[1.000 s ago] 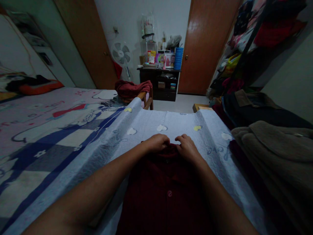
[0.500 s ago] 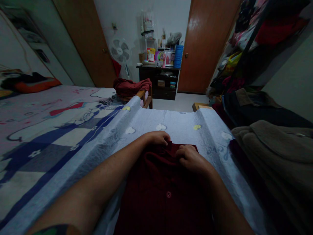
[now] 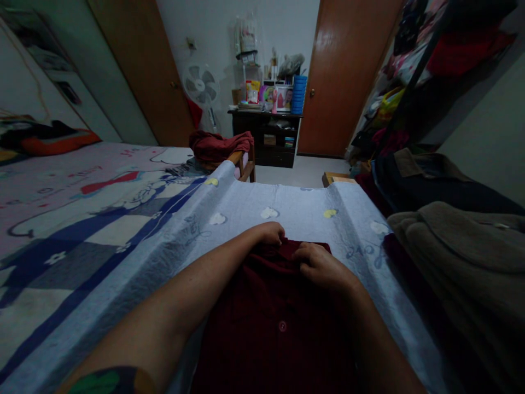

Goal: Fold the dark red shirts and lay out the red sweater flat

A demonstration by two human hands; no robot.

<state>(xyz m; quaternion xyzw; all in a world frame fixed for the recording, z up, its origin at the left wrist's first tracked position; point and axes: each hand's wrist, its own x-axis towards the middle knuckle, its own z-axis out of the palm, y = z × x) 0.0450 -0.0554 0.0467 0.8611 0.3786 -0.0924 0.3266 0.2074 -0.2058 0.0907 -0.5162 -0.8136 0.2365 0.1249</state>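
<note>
A dark red garment (image 3: 262,339) with one button showing lies on the light blue, heart-patterned sheet (image 3: 241,202), its lower part running out of view. At its far edge, my left hand (image 3: 272,233) is closed on the cloth, fingertips turned inward. My right hand (image 3: 318,264) rests a little to the right, its bent fingers gripping the same garment near the top edge. Folds of cloth bunch between the two hands.
Folded brown clothing (image 3: 463,246) and dark clothing (image 3: 435,178) are piled along the right. A patterned bedspread (image 3: 123,230) spreads on the left. Reddish cloth (image 3: 221,146) sits beyond it, before a fan (image 3: 200,85) and a dark cabinet (image 3: 264,131).
My left hand has shifted slightly, its fingers curled more tightly, and the left forearm has moved a little to the right. My right hand is nearly where it was.
</note>
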